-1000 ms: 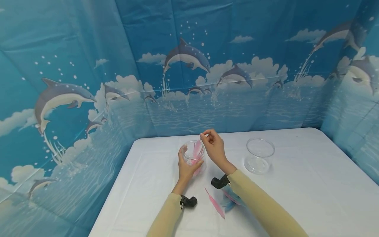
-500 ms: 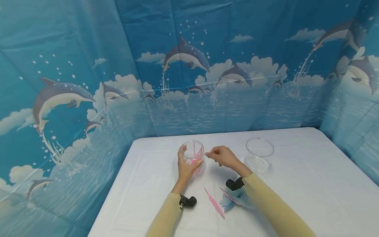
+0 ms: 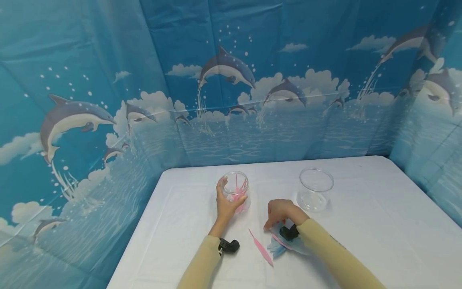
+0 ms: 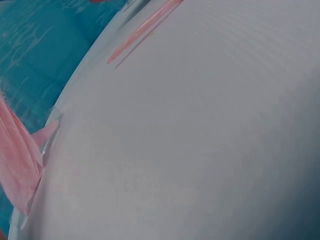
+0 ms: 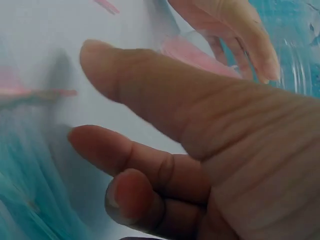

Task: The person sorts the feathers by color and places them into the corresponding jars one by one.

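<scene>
My left hand (image 3: pixel 225 206) is wrapped around a clear round jar (image 3: pixel 236 192) at the middle back of the table. Pink feathers (image 4: pixel 19 160) stand inside the jar, quills upward. Low over a small pile of blue feathers (image 3: pixel 277 247) is my right hand (image 3: pixel 283 210). A pink feather (image 3: pixel 281 241) lies on that pile. In the right wrist view its quill tip (image 5: pixel 67 93) points toward the gap between my parted thumb and forefinger, which hold nothing. Another pink feather (image 3: pixel 262 251) lies alone on the cloth, left of the pile.
A second clear jar (image 3: pixel 315 188) stands to the right, with no feathers visible in it. White cloth covers the table (image 3: pixel 375 224). A blue dolphin-print curtain (image 3: pixel 231 136) hangs behind and along the sides.
My right hand has let go of a pink feather in the jar, then moved down and toward me to the feather pile. The left hand has stayed at the jar.
</scene>
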`<state>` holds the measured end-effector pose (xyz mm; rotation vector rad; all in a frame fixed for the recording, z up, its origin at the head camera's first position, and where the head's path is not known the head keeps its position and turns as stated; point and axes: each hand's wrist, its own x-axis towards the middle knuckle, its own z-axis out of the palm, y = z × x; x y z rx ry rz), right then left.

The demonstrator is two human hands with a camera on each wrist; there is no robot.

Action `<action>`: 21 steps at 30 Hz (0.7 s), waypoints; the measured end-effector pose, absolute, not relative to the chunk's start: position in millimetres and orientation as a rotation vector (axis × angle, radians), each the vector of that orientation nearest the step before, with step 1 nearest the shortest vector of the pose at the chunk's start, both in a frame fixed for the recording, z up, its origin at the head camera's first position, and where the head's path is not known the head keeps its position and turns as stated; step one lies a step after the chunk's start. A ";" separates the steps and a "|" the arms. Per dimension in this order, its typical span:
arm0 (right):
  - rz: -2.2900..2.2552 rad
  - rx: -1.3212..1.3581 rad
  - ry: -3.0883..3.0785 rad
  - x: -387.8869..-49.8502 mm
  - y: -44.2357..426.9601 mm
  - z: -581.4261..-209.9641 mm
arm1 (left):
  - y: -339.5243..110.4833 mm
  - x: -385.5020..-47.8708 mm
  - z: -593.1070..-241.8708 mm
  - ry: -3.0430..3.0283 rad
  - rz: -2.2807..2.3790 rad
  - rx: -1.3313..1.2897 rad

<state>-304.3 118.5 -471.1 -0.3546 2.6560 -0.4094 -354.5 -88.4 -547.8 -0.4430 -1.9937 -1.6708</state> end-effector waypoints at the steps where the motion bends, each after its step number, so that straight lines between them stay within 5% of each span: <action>1: -0.408 -0.353 2.656 -302.7 117.5 -471.8 | -88.3 -354.6 -548.2 -1.997 -1.671 -0.441; 21: -0.701 -0.405 2.520 -297.9 117.8 -480.4 | -86.8 -340.5 -527.6 -1.965 -1.705 -0.484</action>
